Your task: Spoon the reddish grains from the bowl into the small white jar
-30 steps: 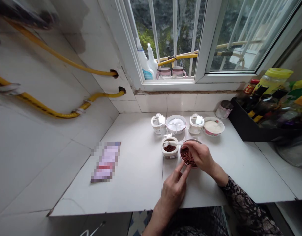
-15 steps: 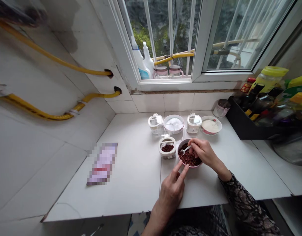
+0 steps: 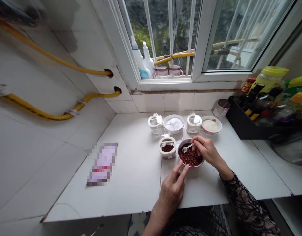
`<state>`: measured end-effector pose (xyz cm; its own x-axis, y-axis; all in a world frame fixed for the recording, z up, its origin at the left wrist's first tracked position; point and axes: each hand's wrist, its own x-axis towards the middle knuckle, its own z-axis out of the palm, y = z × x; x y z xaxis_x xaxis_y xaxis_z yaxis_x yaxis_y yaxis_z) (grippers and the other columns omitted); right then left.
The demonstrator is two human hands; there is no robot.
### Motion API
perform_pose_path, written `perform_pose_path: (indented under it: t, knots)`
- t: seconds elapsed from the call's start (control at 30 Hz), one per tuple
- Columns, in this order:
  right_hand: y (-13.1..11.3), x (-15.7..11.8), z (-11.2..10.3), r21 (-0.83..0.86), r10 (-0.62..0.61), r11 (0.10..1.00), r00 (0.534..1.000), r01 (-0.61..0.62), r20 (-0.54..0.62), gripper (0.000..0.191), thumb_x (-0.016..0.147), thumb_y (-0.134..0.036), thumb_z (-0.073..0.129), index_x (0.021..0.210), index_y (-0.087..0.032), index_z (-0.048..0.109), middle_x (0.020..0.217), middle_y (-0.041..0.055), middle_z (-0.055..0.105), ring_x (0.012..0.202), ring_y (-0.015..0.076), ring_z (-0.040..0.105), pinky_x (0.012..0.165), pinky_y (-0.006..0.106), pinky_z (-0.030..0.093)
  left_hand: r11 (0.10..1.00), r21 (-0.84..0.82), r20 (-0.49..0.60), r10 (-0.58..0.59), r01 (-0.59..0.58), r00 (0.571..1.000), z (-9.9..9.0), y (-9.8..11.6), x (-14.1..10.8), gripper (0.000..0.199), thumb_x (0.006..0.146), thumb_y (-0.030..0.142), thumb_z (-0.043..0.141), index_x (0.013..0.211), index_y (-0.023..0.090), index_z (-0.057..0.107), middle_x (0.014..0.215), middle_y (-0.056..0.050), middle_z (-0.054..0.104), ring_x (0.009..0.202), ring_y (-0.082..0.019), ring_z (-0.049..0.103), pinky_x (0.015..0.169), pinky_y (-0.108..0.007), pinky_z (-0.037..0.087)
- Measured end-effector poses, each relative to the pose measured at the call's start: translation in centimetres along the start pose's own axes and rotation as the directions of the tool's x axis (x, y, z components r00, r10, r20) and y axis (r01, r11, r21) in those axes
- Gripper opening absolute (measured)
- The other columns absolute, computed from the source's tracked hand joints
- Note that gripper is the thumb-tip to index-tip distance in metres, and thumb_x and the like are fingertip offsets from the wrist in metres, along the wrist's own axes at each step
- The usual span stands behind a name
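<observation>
My right hand (image 3: 207, 151) pinches the handle of a small white spoon (image 3: 187, 147), whose scoop is over dark red peppercorn-like pieces (image 3: 191, 158) in a round bowl. Two fingertips of my left hand (image 3: 172, 188) touch the near rim of that bowl (image 3: 195, 167); its fingers are apart and hold nothing. Just left of the bowl stands a small white-rimmed jar (image 3: 167, 154) with its clear lid raised, partly filled with the same dark red pieces.
Behind are two more lidded jars (image 3: 155, 124) (image 3: 194, 123), a bowl of white grains (image 3: 174, 124) and a bowl of cream-coloured grains (image 3: 211, 125). A black bottle box (image 3: 247, 126) stands right, a blurred purple packet (image 3: 102, 164) lies left.
My right hand has moved slightly right with the spoon, whose scoop has shifted a little right and up over the bowl. My left hand has stayed in place.
</observation>
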<state>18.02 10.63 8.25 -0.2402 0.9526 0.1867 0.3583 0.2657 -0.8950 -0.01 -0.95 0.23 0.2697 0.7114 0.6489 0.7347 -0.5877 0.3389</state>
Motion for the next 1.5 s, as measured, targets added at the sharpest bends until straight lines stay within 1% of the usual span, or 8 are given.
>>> perform_pose_path:
  t: [0.57,0.83,0.93,1.03,1.17,1.27,1.4,1.5]
  knots:
    - [0.0,0.3,-0.2,0.196,0.118,0.974,0.993,-0.112,-0.018,0.024,0.084,-0.041,0.057,0.081,-0.018,0.063,0.058,-0.0008,0.066,0.036,0.0091,0.050,0.037,0.021,0.037,1.000,-0.010,-0.018,0.002,-0.003,1.000,0.0,0.0,0.0,0.065,0.091,-0.003,0.039,0.151,0.021,0.040,0.142,-0.017,0.055,0.098,-0.016,0.070,0.087,-0.027,0.059]
    - [0.0,0.5,-0.3,0.348,0.168,0.923,0.986,-0.162,0.012,0.030,0.081,-0.048,0.063,0.083,-0.018,0.061,0.057,0.0000,0.067,0.035,0.0104,0.052,0.036,0.021,0.038,1.000,-0.004,-0.013,0.013,-0.013,1.000,0.0,0.0,0.1,0.064,0.091,-0.004,0.040,0.150,0.019,0.043,0.141,-0.018,0.055,0.098,-0.016,0.070,0.086,-0.027,0.059]
    - [-0.6,0.4,0.2,0.360,0.101,0.930,0.993,-0.074,-0.056,0.032,0.085,-0.051,0.061,0.087,-0.019,0.061,0.063,0.0017,0.069,0.040,0.0115,0.056,0.042,0.023,0.044,1.000,0.001,-0.021,0.018,-0.018,1.000,0.1,0.0,0.1,0.064,0.090,-0.005,0.040,0.149,0.019,0.043,0.139,-0.019,0.056,0.096,-0.015,0.070,0.084,-0.027,0.060]
    - [-1.4,-0.1,1.4,0.267,-0.026,0.962,0.990,0.062,-0.136,0.027,0.095,-0.046,0.053,0.096,-0.020,0.061,0.076,0.0044,0.073,0.047,0.0123,0.059,0.052,0.026,0.051,1.000,0.001,-0.028,0.024,-0.024,0.999,0.1,0.0,0.1,0.066,0.090,-0.005,0.040,0.151,0.019,0.041,0.139,-0.019,0.056,0.095,-0.015,0.070,0.083,-0.027,0.060]
    - [-1.8,-0.8,2.7,-0.028,-0.312,0.950,0.950,0.312,-0.020,0.019,0.098,-0.032,0.049,0.102,-0.022,0.065,0.086,0.0075,0.075,0.068,0.0191,0.069,0.070,0.033,0.056,0.999,0.006,-0.039,0.036,-0.036,0.999,0.0,-0.1,0.2,0.068,0.090,-0.005,0.040,0.153,0.019,0.037,0.139,-0.020,0.056,0.090,-0.014,0.069,0.080,-0.026,0.060]
    - [-1.6,-1.0,2.6,-0.096,-0.448,0.889,0.894,0.448,0.021,0.020,0.099,-0.027,0.046,0.102,-0.021,0.066,0.085,0.0073,0.074,0.074,0.0198,0.069,0.072,0.033,0.055,0.999,0.001,-0.039,0.034,-0.034,0.999,0.0,-0.1,0.2,0.068,0.090,-0.005,0.039,0.154,0.020,0.036,0.140,-0.019,0.055,0.091,-0.014,0.069,0.081,-0.026,0.060]
    - [-1.0,-0.7,1.2,0.009,-0.314,0.948,0.941,0.317,-0.126,0.018,0.100,-0.026,0.046,0.101,-0.020,0.063,0.074,0.0023,0.070,0.048,0.0121,0.056,0.050,0.025,0.048,1.000,0.002,-0.033,0.023,-0.023,0.999,0.0,-0.1,0.2,0.066,0.090,-0.005,0.039,0.152,0.020,0.040,0.140,-0.018,0.055,0.095,-0.015,0.069,0.084,-0.027,0.059]
    - [-0.5,-0.3,0.0,-0.017,-0.195,0.981,0.977,0.194,-0.089,0.016,0.097,-0.025,0.049,0.090,-0.020,0.062,0.066,0.0003,0.066,0.044,0.0117,0.052,0.045,0.024,0.043,1.000,0.004,-0.020,0.019,-0.019,1.000,-0.1,0.0,0.1,0.065,0.090,-0.005,0.040,0.150,0.019,0.043,0.141,-0.018,0.055,0.097,-0.015,0.069,0.085,-0.026,0.059]
